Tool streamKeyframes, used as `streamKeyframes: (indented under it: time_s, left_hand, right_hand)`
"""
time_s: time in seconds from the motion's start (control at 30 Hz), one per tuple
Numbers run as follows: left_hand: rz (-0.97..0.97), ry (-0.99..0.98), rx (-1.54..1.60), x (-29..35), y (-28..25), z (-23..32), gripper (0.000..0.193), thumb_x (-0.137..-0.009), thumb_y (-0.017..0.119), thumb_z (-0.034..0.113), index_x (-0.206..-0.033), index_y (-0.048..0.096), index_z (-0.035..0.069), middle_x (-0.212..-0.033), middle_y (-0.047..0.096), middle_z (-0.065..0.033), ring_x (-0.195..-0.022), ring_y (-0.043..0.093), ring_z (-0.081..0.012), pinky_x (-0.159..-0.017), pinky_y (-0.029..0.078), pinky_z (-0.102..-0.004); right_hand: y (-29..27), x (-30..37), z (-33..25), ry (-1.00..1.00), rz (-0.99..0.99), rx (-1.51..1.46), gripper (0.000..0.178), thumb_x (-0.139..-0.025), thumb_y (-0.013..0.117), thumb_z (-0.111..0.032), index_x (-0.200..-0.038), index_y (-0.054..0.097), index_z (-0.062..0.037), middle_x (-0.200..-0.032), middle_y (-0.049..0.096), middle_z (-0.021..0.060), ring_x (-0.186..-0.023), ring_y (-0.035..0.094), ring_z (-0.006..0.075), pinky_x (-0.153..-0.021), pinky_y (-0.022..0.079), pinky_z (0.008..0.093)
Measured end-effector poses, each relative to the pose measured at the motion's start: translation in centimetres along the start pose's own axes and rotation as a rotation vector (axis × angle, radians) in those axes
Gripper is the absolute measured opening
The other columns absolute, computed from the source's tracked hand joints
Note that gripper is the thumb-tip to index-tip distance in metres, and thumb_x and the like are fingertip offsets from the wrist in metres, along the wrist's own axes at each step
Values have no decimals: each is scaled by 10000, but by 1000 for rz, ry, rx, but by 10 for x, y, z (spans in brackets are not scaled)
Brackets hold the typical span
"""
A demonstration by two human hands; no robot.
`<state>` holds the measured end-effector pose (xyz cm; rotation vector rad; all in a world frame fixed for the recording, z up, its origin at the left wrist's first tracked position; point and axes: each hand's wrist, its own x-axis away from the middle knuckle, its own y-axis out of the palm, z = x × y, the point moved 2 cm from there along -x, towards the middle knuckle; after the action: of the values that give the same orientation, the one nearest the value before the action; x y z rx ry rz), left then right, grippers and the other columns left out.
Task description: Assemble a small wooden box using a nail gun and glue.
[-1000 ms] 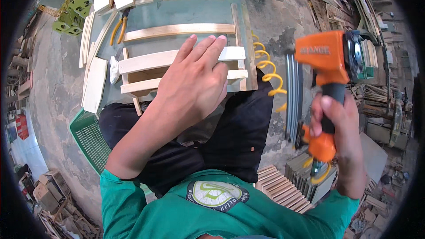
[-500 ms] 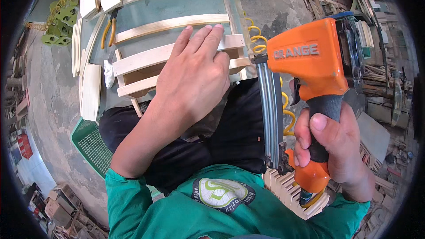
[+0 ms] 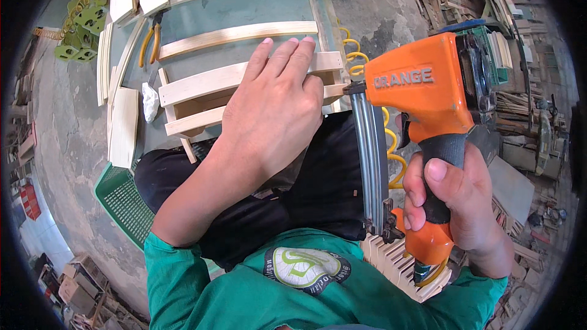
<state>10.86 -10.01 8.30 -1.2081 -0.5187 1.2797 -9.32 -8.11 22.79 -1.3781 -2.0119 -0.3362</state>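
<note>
My right hand (image 3: pixel 461 198) grips the black handle of an orange pneumatic nail gun (image 3: pixel 419 79), its long silver magazine pointing down toward my lap. The gun's nose is at the right end of the lower slat of a small pale wooden frame (image 3: pixel 202 81); whether it touches cannot be told. Over that frame lies my left hand (image 3: pixel 275 104), its fingers stretched flat across the upper curved slat and its thumb bent down near the gap between the slats. The middle of the frame is hidden under this hand.
On the green-grey worktable (image 3: pixel 244 6) lie a loose curved slat (image 3: pixel 238 36), orange-handled pliers (image 3: pixel 150 43) and a white crumpled bit (image 3: pixel 150 102). A green basket (image 3: pixel 125 198) stands at left. The yellow coiled hose (image 3: pixel 396 165) hangs behind the gun. Stacked wood pieces (image 3: pixel 397 269) sit lower right.
The nail gun has shifted slightly left and down, bringing its nose closer to the frame's right end. My left hand and the frame appear a little further right.
</note>
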Motion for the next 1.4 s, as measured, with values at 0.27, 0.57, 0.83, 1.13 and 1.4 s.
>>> streamKeyframes:
  time_s: [0.27,0.57,0.83,1.13,1.4]
  left_hand:
    - [67,30,31,0,-2,1,173,-858,621,117,-884,708,-31,-1394,616,-274,-1364,558,-367,-1213,360,-535]
    - [-13,9,-16,-2,0,0,200,-851,731,161,-965,712,-2,-1492,547,-241,-1441,491,-363,-1247,331,-527]
    - [211,35,123,24,-28,13,254,-799,788,154,-1022,713,59,-1345,643,-145,-1342,590,-295,-1265,211,-612]
    - [702,-342,232,144,-25,-7,177,-805,784,64,-880,624,47,-890,616,-134,-809,615,-273,-825,511,-372]
    - [905,-553,291,149,12,-45,414,-774,822,89,-1136,624,48,-1069,651,-150,-996,647,-344,-884,512,-408]
  right_hand:
    - [1,1,-1,-11,-14,-52,332,-1006,687,-291,-1029,587,24,-746,644,65,-592,645,132,-564,534,267]
    - [-11,1,-11,-130,85,-44,358,-1006,691,-336,-997,581,5,-747,650,63,-582,640,125,-556,533,267]
    - [-32,-163,-22,-437,-32,668,417,-991,642,-334,-1246,586,-9,-784,664,94,-649,674,193,-639,539,336]
    - [25,-343,17,-902,-16,1552,730,-956,668,-341,-1570,385,-65,-1224,706,238,-1065,694,435,-871,563,522]
    - [21,-324,-3,-1076,-4,1378,514,-979,673,-315,-1402,606,-31,-1191,702,237,-1121,676,386,-969,530,423]
